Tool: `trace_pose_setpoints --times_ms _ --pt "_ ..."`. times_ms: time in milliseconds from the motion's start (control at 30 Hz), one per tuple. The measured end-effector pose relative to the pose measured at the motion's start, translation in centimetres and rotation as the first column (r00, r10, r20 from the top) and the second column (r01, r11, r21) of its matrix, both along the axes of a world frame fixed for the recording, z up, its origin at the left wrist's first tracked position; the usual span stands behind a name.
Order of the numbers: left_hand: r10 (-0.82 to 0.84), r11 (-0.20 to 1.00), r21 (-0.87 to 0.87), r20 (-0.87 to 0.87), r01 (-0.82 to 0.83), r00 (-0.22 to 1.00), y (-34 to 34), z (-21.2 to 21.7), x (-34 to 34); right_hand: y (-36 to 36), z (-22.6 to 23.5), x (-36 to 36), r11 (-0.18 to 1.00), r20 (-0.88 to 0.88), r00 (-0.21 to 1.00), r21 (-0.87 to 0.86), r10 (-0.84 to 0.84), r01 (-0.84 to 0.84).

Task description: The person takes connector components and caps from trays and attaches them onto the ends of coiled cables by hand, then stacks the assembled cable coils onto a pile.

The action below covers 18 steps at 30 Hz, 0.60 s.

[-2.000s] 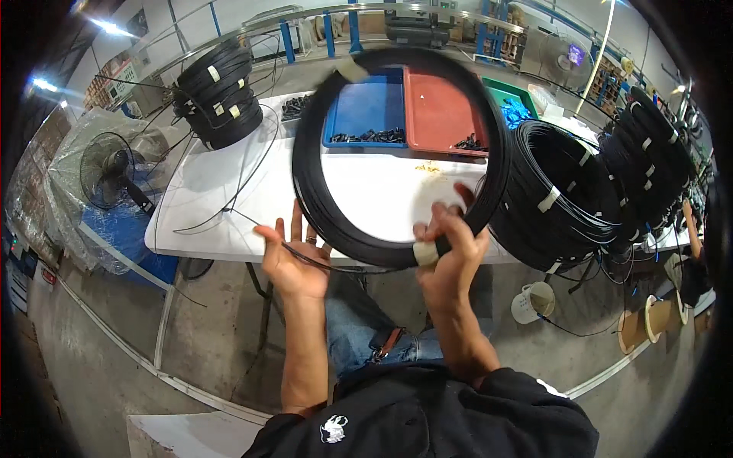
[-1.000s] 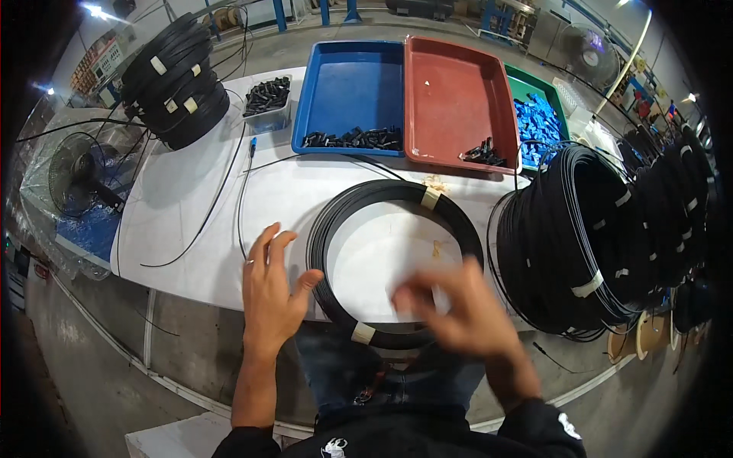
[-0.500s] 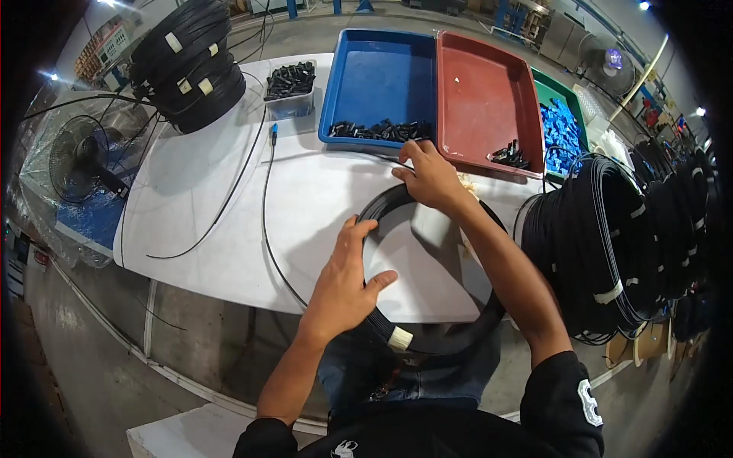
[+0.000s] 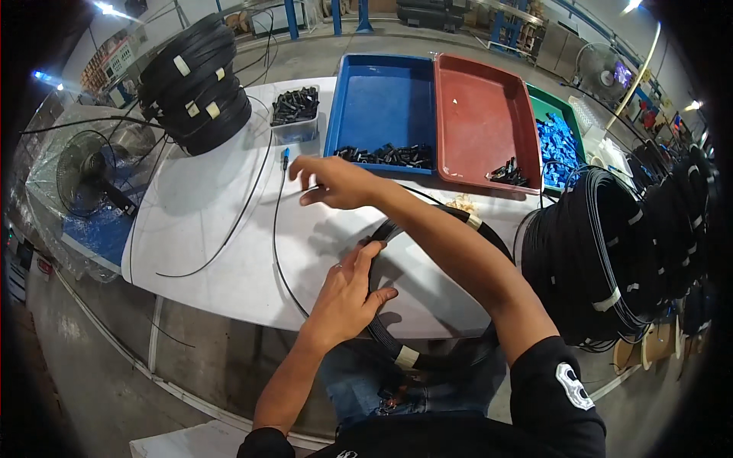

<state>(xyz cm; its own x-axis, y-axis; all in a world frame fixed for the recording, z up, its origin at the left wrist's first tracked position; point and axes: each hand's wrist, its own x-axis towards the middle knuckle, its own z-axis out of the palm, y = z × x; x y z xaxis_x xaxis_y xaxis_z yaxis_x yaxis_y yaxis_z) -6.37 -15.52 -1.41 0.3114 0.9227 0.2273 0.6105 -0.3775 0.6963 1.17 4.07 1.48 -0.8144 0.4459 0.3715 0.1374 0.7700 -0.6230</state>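
Note:
A coil of black cable point(image 4: 494, 238) with pale tape bands lies over the table's front edge. My left hand point(image 4: 343, 294) rests on its left side, fingers stretched over the strands and thumb spread toward the inside of the ring. To the left of the coil, my right hand point(image 4: 336, 183) is curled with a thin black cable between its thumb and fingers. The fingertips hide part of that strand. Just beyond this hand lies a loose black cable point(image 4: 276, 244) with a blue connector point(image 4: 285, 155) on its upper end.
A blue tray point(image 4: 385, 111) and a red tray point(image 4: 481, 114) hold small black parts. Behind them, a green tray point(image 4: 576, 118) holds blue connectors. A clear bin point(image 4: 296, 131) of black parts stands nearby. Large cable coils stand left point(image 4: 191, 84) and right point(image 4: 569, 252).
My right hand has moved left from the coil's top to near the blue connector. My left hand has stayed on the coil. The view has tilted slightly.

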Motion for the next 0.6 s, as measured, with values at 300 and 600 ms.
trace_pose_setpoints --times_ms 300,600 --pt "-0.108 0.992 0.051 -0.123 0.115 0.987 2.4 -0.6 -0.8 1.8 3.5 7.2 0.967 0.038 0.966 0.006 -0.254 0.254" --pt "-0.069 0.985 0.111 -0.455 0.133 0.888 4.5 3.2 -0.7 2.2 2.4 13.9 0.87 -0.583 0.688 -0.469 -0.433 0.15"
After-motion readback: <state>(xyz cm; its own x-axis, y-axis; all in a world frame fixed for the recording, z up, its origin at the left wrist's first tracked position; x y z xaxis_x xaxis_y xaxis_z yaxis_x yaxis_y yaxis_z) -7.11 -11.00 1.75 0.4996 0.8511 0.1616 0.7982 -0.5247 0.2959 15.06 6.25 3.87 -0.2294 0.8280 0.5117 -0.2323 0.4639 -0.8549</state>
